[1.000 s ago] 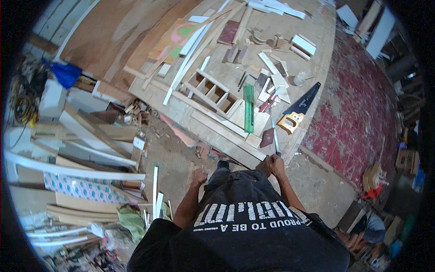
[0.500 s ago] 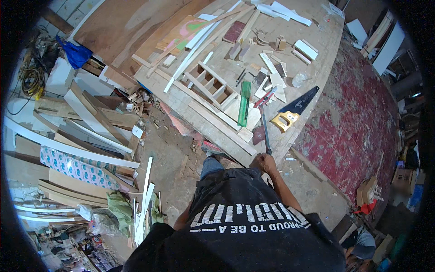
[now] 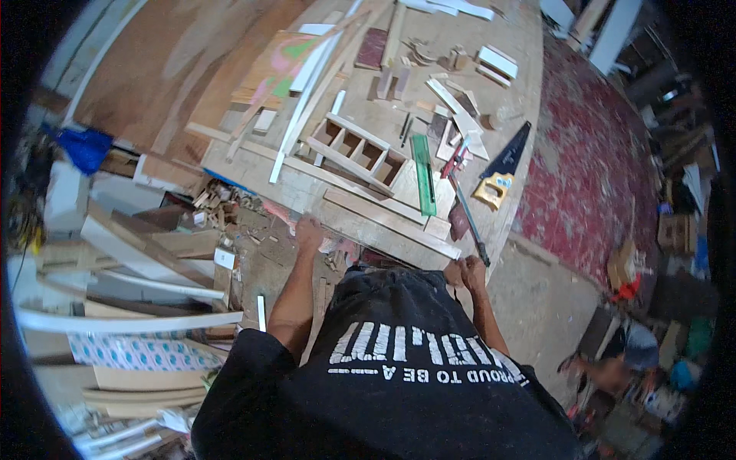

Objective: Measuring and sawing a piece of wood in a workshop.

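My left hand [image 3: 309,230] is at the near left edge of the wooden worktable [image 3: 295,193]; its fingers are smeared and their grip does not show. Close to the table's near right corner is my right hand [image 3: 467,273], fingers curled in; what they hold, if anything, is hidden. Just beyond it lies the dark bar of a clamp [image 3: 471,218] with a red head. A long wood strip [image 3: 391,223] runs along the near edge between my hands. Behind it sit a wooden frame with compartments [image 3: 359,152] and a green level-like tool [image 3: 423,175].
A handsaw [image 3: 497,188] with a yellow handle rests near the table's right side. Wood offcuts [image 3: 460,119] and long white strips [image 3: 307,100] lie across the top. Curved boards [image 3: 146,249] are piled at the left. Red stained floor [image 3: 590,169] stretches along the right.
My left hand has come into view and reached the table's near left edge. The view has shifted, while the right hand stays near the clamp's end.
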### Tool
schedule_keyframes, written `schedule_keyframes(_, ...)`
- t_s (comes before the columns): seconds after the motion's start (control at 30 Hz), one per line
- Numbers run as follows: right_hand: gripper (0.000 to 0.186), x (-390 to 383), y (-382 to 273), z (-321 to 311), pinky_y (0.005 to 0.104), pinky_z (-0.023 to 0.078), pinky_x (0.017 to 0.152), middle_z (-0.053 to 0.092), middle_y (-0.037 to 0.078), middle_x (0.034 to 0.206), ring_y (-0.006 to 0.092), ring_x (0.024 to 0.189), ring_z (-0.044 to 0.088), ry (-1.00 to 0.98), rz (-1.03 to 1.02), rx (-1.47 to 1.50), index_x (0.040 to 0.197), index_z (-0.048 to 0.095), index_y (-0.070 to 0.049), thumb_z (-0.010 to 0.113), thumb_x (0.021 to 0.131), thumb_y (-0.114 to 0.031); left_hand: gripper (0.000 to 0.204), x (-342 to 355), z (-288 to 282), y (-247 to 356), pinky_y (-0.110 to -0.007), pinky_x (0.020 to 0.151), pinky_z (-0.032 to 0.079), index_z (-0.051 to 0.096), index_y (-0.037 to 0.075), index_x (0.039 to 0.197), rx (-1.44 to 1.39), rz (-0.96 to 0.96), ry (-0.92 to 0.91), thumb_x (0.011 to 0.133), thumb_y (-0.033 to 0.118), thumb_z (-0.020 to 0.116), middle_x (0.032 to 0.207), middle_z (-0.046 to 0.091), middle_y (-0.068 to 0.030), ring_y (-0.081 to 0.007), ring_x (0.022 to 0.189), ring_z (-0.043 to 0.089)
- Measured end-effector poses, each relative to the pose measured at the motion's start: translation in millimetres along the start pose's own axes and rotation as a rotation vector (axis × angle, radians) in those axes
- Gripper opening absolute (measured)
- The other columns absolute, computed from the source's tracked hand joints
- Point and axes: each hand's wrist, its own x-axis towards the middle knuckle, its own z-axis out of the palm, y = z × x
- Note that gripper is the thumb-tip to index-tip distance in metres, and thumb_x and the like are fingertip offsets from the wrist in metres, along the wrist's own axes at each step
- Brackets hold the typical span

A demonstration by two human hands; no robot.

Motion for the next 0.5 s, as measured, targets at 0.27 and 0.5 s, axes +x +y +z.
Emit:
schedule_keyframes(0.27, 0.051, -13.0, -51.3, 65.4, 0.0453, 0.047, 0.091, 0.063, 0.023, 0.098, 0.041, 0.11, 0.053, 0.344, 0.122, -0.023, 0.12, 0.058, 0.005, 0.074, 0.076, -0.017, 0.042, 61.4, -17.5, 45.7, -0.045, 0.095, 0.048, 0.062, -0.004, 0.118, 0.145, 0.359, -0.041, 0.082, 0.016, 0.069, 0.115, 0.06, -0.0232, -0.0407, 0.108, 0.058)
schedule_keyframes(0.5, 0.028, -17.9, -110.3, 56.1, 0.0327, 0.052, 0.071, 0.063, 0.012, 0.095, 0.0207, 0.083, 0.064, 0.411, 0.575, 0.695, 0.104, 0.06, 0.003, 0.072, 0.085, -0.013, 0.035, 84.0, -21.9, 35.8, -0.038, 0.083, 0.053, 0.063, -0.004, 0.11, -0.155, 0.248, -0.097, 0.077, 0.005, 0.073, 0.101, 0.065, -0.0197, -0.0334, 0.091, 0.065)
